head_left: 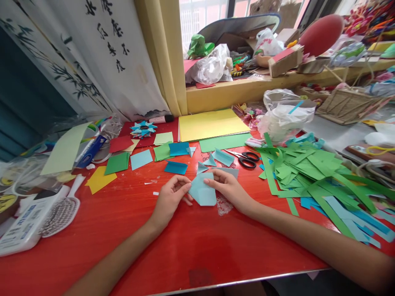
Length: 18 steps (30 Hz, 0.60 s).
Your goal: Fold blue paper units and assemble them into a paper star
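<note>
Between my two hands is a light blue sheet of paper [204, 193], creased, with its upper corners folded. My left hand [173, 195] pinches its left edge between thumb and fingers. On the upper right, my right hand [230, 187] grips it, thumb in front and fingers behind. Just beyond lie small folded blue pieces [222, 157] and two darker blue folded papers [175, 167]. A pair of black-handled scissors [247, 160] rests to the right of these, its blades pointing left.
Green paper strips [308, 168] are heaped at the right on the red table [129, 255]. Colored paper squares [117, 163] and a hairbrush [61, 213] lie left. Yellow sheets [212, 124] and a folded paper ring [143, 129] sit at the back. Bags and boxes crowd the windowsill [216, 96].
</note>
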{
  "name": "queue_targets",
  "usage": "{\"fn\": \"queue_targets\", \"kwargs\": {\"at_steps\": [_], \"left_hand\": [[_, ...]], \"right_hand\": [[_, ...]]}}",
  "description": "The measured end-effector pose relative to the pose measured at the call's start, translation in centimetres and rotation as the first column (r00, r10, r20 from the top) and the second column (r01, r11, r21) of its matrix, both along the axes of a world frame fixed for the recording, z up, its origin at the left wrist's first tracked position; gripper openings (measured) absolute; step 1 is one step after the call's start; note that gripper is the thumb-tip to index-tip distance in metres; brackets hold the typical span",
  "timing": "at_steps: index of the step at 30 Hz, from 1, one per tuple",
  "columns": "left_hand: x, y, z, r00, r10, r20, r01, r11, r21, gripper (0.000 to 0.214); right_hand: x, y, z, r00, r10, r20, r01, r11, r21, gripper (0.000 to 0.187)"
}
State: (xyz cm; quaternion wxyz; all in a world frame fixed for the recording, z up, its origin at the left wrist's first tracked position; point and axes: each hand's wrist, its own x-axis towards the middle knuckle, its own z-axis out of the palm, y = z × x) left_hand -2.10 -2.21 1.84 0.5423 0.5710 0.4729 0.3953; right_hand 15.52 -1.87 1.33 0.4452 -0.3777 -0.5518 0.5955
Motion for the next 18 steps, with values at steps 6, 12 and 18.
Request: {"fn": "queue_targets", "kwargs": {"at_steps": [6,12,18], "left_hand": [[0.10,-0.25,-0.02,0.996,0.003,-0.084,0.007,0.993,0.118,0.018],[0.02,-0.79,0.33,0.941,-0.129,-0.313,0.189,0.968,0.168,0.027],[-0.06,-0.56,-0.03,0.981,-0.021,-0.194,0.050,0.988,0.144,0.014]], "right_hand": [[0.08,0.13,-0.70,1.000,0.012,0.019,-0.012,1.000,-0.010,0.021],[0.10,-0.05,-0.07,0.999,-0.034,0.008,0.034,0.999,-0.014,0.025],[-0.18,-0.17,-0.09,0.999,0.042,0.002,-0.041,0.998,-0.051,0.041]]}}
